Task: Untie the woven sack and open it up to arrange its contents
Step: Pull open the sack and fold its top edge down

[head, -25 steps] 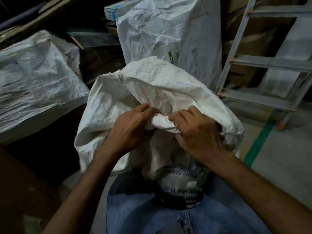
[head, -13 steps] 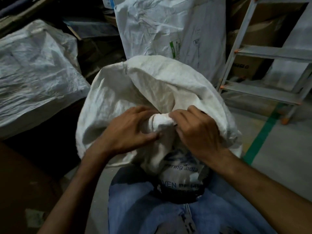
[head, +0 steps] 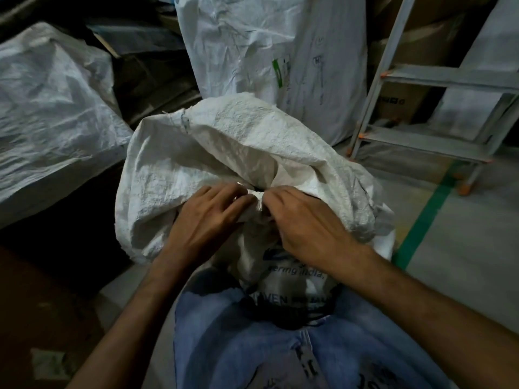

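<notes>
A white woven sack [head: 224, 153] stands in front of my legs, its loose top flopped over towards the far side. The twisted, bunched neck of the sack [head: 257, 202] sits between my hands at centre. My left hand [head: 207, 217] pinches the bunched fabric from the left. From the right, my right hand [head: 306, 223] has its fingers curled onto the same knot. Dark printed lettering shows on the sack's lower front. The contents are hidden inside.
Another large white sack [head: 269, 60] stands behind, and a third [head: 47, 113] lies at the left. A metal stepladder [head: 432, 80] is at the right with cardboard boxes behind it. A green floor line [head: 421, 220] runs along the grey floor at right.
Both hands have stayed on the twisted neck, working it. The roll of fabric between them looks smaller now, and a small dark gap shows just above it.
</notes>
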